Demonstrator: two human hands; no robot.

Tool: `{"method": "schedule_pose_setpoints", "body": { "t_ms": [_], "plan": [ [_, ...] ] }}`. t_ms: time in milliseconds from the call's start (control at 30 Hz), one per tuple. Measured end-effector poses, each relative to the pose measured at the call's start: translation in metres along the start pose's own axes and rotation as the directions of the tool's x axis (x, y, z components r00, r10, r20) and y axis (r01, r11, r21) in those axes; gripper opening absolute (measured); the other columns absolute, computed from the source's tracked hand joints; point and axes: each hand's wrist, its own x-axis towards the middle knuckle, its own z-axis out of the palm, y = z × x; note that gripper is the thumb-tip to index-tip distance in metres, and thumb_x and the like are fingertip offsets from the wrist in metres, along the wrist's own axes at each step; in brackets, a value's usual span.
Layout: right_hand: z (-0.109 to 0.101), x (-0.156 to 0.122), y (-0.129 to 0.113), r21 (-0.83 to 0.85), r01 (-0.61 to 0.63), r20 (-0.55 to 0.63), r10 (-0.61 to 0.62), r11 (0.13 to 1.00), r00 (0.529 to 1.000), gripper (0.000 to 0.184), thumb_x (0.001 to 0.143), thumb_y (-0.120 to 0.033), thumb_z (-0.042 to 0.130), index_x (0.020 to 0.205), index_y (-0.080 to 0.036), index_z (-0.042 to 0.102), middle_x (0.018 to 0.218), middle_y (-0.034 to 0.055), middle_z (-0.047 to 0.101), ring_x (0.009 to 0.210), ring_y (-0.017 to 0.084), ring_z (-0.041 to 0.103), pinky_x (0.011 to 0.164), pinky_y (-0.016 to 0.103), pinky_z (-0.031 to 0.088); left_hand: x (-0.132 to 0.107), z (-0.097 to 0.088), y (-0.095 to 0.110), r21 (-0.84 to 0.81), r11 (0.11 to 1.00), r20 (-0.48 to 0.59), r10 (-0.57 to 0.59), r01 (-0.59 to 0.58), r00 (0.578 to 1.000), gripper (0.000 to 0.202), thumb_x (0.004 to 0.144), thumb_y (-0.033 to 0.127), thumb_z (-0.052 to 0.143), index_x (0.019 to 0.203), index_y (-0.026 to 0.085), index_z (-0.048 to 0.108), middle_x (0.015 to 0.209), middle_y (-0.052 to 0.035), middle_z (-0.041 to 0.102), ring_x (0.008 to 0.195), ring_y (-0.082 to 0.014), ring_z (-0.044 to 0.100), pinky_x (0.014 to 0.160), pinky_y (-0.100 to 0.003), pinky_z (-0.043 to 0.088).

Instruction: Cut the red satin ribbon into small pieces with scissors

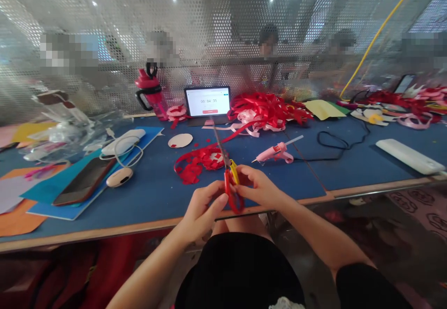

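Both my hands meet at the table's front edge around red-and-yellow-handled scissors. My right hand grips the scissor handles, blades pointing away toward the tablet. My left hand is closed beside the handles, fingers pinched at a small red piece I cannot make out clearly. Just beyond the blades lies a pile of cut red ribbon pieces on the blue table.
A pink glue gun with black cord lies right of the scraps. A tablet, red bottle, ribbon heap, white paper disc, phone and mouse are around. A white power bank lies at the right. People sit behind the mesh screen.
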Motion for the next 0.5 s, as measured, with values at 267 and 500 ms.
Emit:
{"method": "schedule_pose_setpoints", "body": {
  "t_ms": [267,500],
  "plan": [
    [-0.105,-0.077,-0.055,-0.035,-0.007,-0.524,-0.012,0.999,0.852,0.035,0.074,-0.031,0.067,0.107,-0.019,0.068,0.071,0.0012,0.058,0.050,0.008,0.046,0.043,0.020,0.033,0.016,-0.059,-0.010,0.232,0.971,-0.035,-0.045,0.052,0.998,0.018,0.080,0.027,0.059,0.077,0.015,0.072,0.063,-0.0049,0.069,0.059,-0.0151,0.064,0.062,-0.020,0.048],
    [-0.298,-0.058,-0.037,-0.671,-0.585,-0.705,-0.148,0.456,0.694,0.035,0.082,-0.038,0.050,0.105,-0.016,0.063,0.080,0.0053,0.067,0.065,0.016,0.060,0.058,0.025,0.046,0.027,-0.079,-0.043,0.300,0.907,-0.367,-0.177,0.296,0.913,0.031,0.078,0.045,0.058,0.072,0.016,0.067,0.059,-0.0024,0.067,0.056,-0.0157,0.063,0.057,-0.023,0.051]
  ]
}}
